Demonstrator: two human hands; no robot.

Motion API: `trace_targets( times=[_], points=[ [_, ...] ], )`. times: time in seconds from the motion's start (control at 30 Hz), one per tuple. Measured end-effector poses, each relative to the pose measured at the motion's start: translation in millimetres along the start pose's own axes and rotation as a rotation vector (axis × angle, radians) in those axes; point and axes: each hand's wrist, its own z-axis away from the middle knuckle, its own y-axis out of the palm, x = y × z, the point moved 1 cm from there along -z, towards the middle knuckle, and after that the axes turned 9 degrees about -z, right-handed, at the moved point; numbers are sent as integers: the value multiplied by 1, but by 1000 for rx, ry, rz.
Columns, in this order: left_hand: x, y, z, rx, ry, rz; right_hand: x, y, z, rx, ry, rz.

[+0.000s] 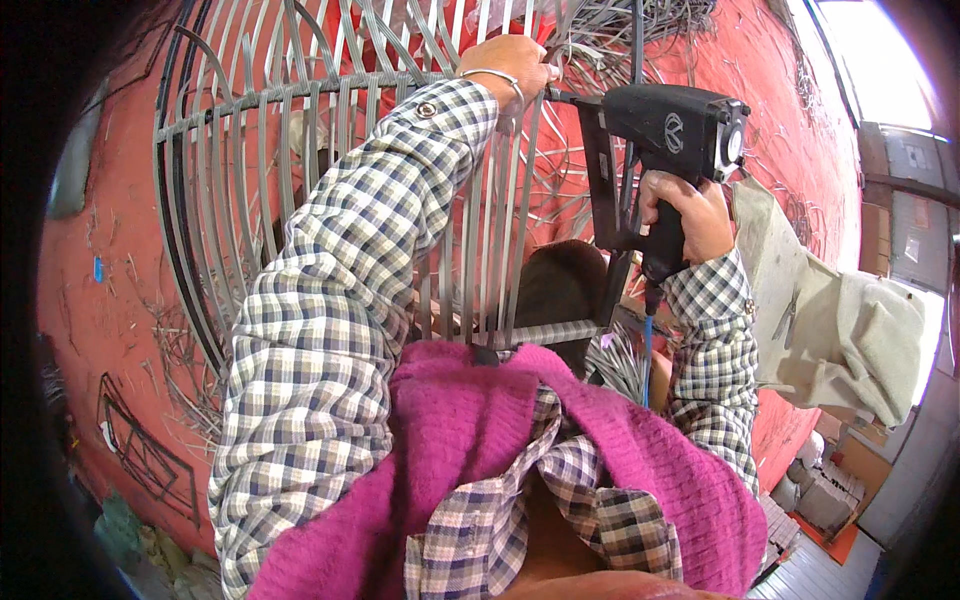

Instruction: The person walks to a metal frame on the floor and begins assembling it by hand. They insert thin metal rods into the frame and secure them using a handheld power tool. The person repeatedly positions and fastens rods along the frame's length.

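A black pneumatic staple gun is gripped by its handle in my right hand, and a blue air hose runs down from the handle. The gun's nose points left, close to the fingers of my left hand. That hand is closed at the wrapped crossbar of a dark frame, pinching a flat grey strip; its fingertips are partly hidden. Many such strips run lengthwise over the woven frame, some with loose ends curling up beyond the crossbar. A lower wrapped bar lies close to my body.
Loose grey strips lie heaped on the red floor at the far side. A beige cloth drapes at the right. Thin black frames lie at the lower left, and cardboard boxes stand along the right wall.
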Motion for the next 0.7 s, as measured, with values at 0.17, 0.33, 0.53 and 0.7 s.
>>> trace_targets(
  times=[0.17,0.33,0.53,0.7],
  points=[
    [-7,1,3,-18,1,-6,2,9,-6,34,-1,-11],
    [-12,-4,5,11,-35,-7,-1,5,-8,34,20,16],
    [-12,-3,6,-38,-18,-50,-3,4,-11,74,-22,19],
    [-11,-4,6,8,-44,-34,8,8,-20,180,-56,284]
  ],
)
